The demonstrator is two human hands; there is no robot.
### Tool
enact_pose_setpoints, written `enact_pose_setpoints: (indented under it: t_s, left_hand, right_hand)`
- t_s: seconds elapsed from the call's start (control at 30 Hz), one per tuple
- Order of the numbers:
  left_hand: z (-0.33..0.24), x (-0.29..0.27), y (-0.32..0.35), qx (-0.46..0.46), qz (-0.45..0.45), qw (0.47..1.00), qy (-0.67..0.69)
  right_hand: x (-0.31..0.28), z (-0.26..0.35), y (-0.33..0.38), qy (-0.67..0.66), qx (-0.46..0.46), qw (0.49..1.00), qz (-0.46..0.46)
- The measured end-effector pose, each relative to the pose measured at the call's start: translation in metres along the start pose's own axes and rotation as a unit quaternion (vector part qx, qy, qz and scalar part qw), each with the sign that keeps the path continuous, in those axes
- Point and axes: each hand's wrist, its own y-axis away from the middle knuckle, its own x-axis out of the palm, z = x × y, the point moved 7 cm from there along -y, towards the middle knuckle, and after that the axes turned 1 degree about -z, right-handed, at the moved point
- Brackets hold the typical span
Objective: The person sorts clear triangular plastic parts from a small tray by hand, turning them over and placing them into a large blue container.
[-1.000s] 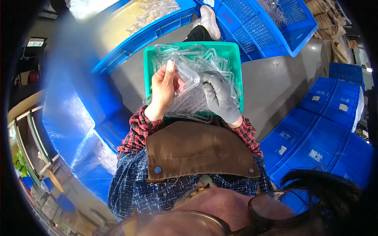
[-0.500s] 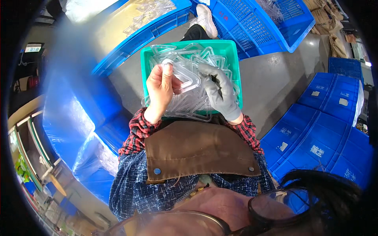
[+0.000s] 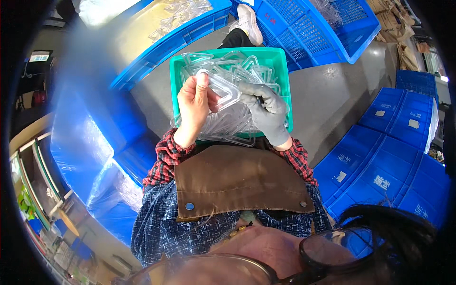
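Note:
A clear plastic triangular frame [image 3: 225,89] is held up over the green bin, its rounded corner pointing right. My bare left hand [image 3: 194,100] grips it at its left side, thumb on top, with a white bit showing at the thumb tip. In a grey glove, my right hand [image 3: 267,110] pinches the right corner with thumb and forefinger. A dark spot between its curled fingers is too small to make out. Beneath both hands, the green bin [image 3: 288,85] is heaped with similar clear plastic pieces [image 3: 225,124], some sticking out over its near edge.
Ahead on the left, a large blue tray [image 3: 183,42] holds more clear pieces. A blue slatted crate [image 3: 304,38] stands ahead on the right. Blue boxes [image 3: 380,156] are stacked at my right, plastic-wrapped blue ones [image 3: 90,156] at my left. A white shoe [image 3: 249,26] shows beyond the bin.
My right hand has come slightly left, its fingertips closing from a gap onto the frame's corner. My left hand and the frame have barely moved.

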Motion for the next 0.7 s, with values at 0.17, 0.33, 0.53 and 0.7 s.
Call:
enact_pose_setpoints:
  t_s: [0.17, 0.33, 0.53, 0.7]
  left_hand:
    - [-0.002, 0.001, 0.000, 0.006, -0.002, 1.000, 0.003]
    - [-0.005, 0.008, 0.004, 0.022, 0.034, 0.999, -0.024]
    - [-0.004, 0.009, 0.003, 0.048, 0.090, 0.995, -0.017]
    - [0.007, 0.010, 0.004, -0.017, 0.095, 0.986, 0.134]
  right_hand:
    - [0.002, -0.010, -0.001, -0.051, 0.044, 0.998, 0.011]
    - [0.011, -0.017, 0.000, -0.079, 0.174, 0.980, 0.050]
    - [0.006, -0.025, 0.003, -0.069, 0.220, 0.973, 0.010]
    - [0.009, -0.017, 0.002, -0.080, 0.179, 0.980, -0.014]
